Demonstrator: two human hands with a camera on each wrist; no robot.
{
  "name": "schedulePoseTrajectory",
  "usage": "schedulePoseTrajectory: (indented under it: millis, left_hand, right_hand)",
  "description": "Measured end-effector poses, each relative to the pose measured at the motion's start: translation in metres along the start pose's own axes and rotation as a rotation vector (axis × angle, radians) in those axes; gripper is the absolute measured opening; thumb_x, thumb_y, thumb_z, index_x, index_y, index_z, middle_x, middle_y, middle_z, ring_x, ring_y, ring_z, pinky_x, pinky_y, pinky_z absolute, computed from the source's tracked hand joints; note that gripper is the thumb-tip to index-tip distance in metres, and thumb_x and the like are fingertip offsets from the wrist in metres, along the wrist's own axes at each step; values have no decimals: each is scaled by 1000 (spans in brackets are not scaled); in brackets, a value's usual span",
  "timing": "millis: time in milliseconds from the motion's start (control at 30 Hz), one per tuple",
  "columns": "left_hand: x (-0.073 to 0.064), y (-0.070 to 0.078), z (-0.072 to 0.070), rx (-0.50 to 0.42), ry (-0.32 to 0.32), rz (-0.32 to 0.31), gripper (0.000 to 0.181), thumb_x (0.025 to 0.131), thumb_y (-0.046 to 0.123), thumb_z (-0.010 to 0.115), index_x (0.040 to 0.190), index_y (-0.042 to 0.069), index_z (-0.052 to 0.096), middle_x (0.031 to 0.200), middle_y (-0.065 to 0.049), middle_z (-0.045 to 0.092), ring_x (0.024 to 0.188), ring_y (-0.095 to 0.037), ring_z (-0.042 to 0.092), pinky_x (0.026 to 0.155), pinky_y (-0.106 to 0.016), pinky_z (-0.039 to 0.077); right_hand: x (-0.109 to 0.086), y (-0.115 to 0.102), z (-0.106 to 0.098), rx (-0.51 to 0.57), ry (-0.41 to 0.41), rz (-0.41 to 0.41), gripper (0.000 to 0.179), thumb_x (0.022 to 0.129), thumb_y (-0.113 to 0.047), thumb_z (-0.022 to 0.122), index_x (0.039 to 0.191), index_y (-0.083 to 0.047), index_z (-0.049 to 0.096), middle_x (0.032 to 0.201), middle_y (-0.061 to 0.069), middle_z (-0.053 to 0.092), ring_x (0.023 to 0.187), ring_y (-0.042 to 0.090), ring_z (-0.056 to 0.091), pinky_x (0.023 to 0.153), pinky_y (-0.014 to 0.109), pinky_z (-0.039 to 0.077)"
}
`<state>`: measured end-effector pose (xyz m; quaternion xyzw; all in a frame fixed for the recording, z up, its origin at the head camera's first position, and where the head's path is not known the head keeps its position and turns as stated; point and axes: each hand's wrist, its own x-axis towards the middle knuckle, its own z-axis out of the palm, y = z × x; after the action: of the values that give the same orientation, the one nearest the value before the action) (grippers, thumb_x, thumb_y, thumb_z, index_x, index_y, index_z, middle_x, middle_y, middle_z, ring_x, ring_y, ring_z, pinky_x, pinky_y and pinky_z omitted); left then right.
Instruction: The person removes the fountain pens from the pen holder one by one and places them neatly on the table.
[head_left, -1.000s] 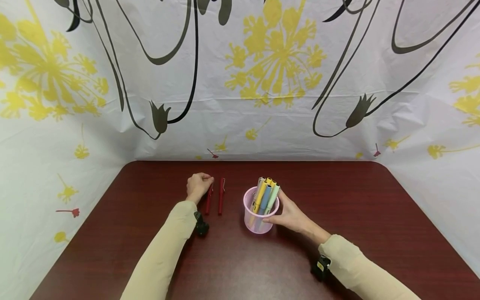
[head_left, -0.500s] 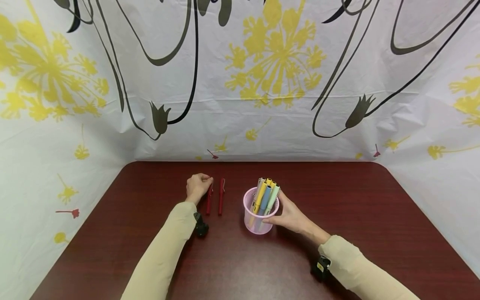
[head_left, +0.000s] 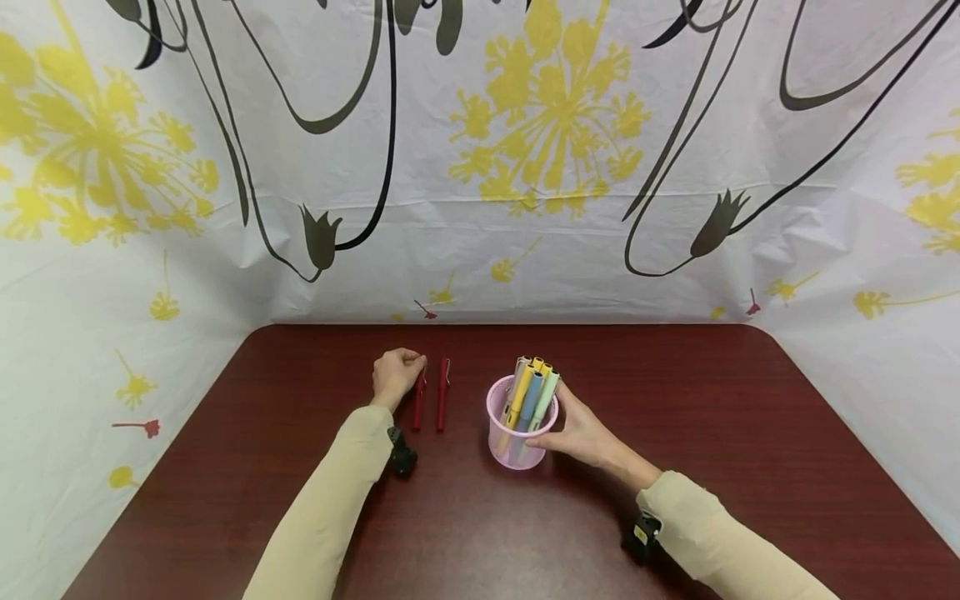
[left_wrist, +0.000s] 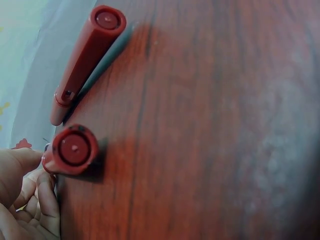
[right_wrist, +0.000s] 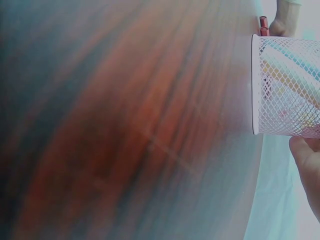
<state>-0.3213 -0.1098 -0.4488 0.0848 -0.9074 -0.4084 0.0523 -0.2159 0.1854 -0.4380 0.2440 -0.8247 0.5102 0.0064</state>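
Observation:
Two red pens lie side by side on the dark reddish table, left of the middle in the head view. At the far end of the left red pen (head_left: 417,410), my left hand (head_left: 394,377) pinches it between thumb and fingers. In the left wrist view the end of this pinched pen (left_wrist: 75,148) faces the camera, and the other red pen (left_wrist: 86,59) lies beyond it. My right hand (head_left: 587,432) grips a pink mesh pen cup (head_left: 498,435) from its right side, thumb at the front. Upright inside the cup lean several yellow, blue, green and pale pens (head_left: 532,396).
The dark wood table (head_left: 675,375) ends at a white flowered sheet (head_left: 480,250) hanging behind it and along both sides. Between the cup and my left hand lies the second red pen (head_left: 442,396). A small black device (head_left: 402,452) is on my left wrist.

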Motion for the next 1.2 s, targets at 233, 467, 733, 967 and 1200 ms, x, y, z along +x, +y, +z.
schedulePoseTrajectory:
  millis: [233,467,733,967,1200]
  left_hand:
    - [-1,-1,-1,-4,2,6,28,90,30,63,105,8,70,102,-11,70,95,-26,64,84,-42,49]
    - [-2,-6,-3,1,-10,31,31,91,31,62,109,6,69,106,-12,70,99,-27,64,86,-42,50]
    - [-7,-7,-6,-71,-20,58,32,92,30,61,113,7,66,108,-13,68,101,-26,62,84,-42,50]
    - [-22,0,-6,-244,-12,95,33,91,28,63,116,6,65,108,-13,67,99,-26,64,82,-40,52]
    - [-42,27,0,-487,-78,120,35,88,24,68,117,6,64,108,-11,67,96,-20,66,73,-28,54]
  right_hand:
    - [1,-1,1,-5,2,-10,94,69,-15,84,144,-7,27,127,13,54,107,20,54,94,24,44]
    - [-1,-2,1,-5,5,2,96,68,-16,85,144,-9,28,128,11,54,107,19,54,94,24,43]
    - [-1,-3,1,-11,28,-16,95,66,-13,86,143,-7,30,128,12,55,107,16,53,94,22,43]
    - [-1,-3,0,-10,23,-10,92,67,-15,85,142,-7,32,126,11,55,107,16,53,95,22,42]
    - [-1,-2,-1,-20,16,-2,93,68,-18,85,143,-8,29,127,11,54,108,19,52,97,24,42]
